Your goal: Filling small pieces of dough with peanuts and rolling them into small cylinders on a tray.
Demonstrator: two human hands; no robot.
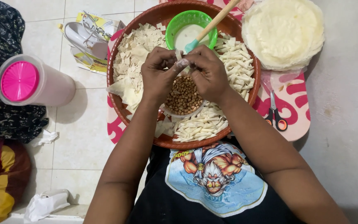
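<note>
Both hands, left hand [159,71] and right hand [207,71], are pinching closed around a small pastry strip [180,61] above the peanut bowl [183,98], ideally pressing edges firmly and evenly.

We see a glossy plastic green bowl [189,25], a wooden brush handle [218,19], matt doughy strips [237,62], a smooth brown tray [119,93], shiny floor tiles [83,128] and a translucent plastic jar [36,81].
</note>
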